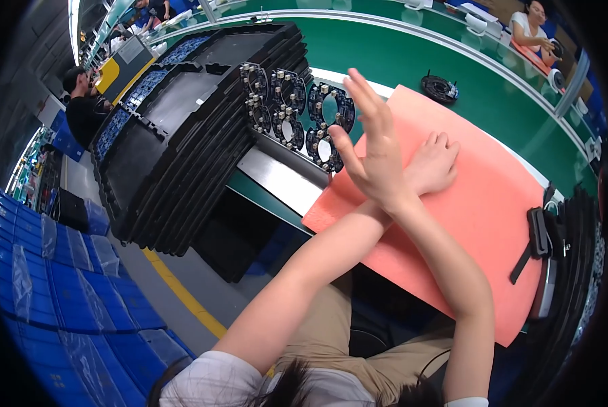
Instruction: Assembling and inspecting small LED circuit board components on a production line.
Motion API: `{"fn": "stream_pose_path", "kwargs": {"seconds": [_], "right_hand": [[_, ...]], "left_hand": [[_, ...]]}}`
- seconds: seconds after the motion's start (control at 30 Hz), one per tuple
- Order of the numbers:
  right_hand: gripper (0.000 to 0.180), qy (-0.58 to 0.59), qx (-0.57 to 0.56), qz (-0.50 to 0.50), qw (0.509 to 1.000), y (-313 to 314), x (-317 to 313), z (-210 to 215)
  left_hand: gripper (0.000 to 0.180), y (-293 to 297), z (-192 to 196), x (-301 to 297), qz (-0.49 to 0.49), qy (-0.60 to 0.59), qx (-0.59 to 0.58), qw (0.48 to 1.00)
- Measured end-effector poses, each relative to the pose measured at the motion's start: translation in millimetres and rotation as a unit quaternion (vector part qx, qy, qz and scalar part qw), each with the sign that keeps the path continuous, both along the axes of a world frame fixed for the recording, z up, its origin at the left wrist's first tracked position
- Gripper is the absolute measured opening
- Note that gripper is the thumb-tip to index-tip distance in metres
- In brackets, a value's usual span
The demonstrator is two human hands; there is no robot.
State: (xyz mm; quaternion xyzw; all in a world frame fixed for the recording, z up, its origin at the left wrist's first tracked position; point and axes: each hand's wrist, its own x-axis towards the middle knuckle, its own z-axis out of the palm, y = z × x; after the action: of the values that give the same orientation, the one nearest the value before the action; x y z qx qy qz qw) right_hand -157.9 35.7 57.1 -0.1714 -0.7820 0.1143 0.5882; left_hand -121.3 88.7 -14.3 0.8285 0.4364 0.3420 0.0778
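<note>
My forearms cross at the wrists above a pink foam sheet (480, 210). My right hand (375, 152) is raised over the sheet, its fingers stretched upward and the thumb apart, with nothing in it. Beneath and beyond that wrist, my left hand (436, 164) rests palm down on the sheet, fingers loosely bent and slightly apart; no held thing shows. Left of my right hand stand several dark ring-shaped circuit boards (330, 108) with small pale connectors. A round black part with wires (440, 88) lies on the green surface (385, 51) past the sheet.
Tall stacks of black trays (175, 156) stand at the left. Blue bins (80, 292) with clear plastic fill the lower left. A black strap-like item (537, 234) and more upright black trays (579, 251) are at the right. Other people work at the far left and far right.
</note>
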Motion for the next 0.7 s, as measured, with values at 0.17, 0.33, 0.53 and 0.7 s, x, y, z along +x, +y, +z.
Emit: {"fn": "stream_pose_path", "kwargs": {"seconds": [0.17, 0.33, 0.53, 0.7], "right_hand": [[0.05, -0.051, -0.006, -0.03, 0.998, 4.7, 1.9, -0.1], [0.048, -0.042, -0.021, -0.039, 0.998, 6.5, 3.1, -0.1], [0.048, -0.032, -0.219, -0.035, 0.975, 37.6, 15.1, -29.7], [0.046, 0.019, -0.495, 0.11, 0.862, 45.1, 13.9, -38.7]], "left_hand": [[0.024, 1.9, -1.0, 2.3, -0.001, -0.002, 0.024, 1.0], [0.024, 1.3, -0.3, 0.8, 0.01, 0.009, 0.02, 1.0], [0.022, -0.9, 0.1, 7.1, 0.026, 0.011, 0.027, 0.999], [0.023, 1.5, -4.7, 4.8, 0.033, 0.008, 0.041, 0.999]]}}
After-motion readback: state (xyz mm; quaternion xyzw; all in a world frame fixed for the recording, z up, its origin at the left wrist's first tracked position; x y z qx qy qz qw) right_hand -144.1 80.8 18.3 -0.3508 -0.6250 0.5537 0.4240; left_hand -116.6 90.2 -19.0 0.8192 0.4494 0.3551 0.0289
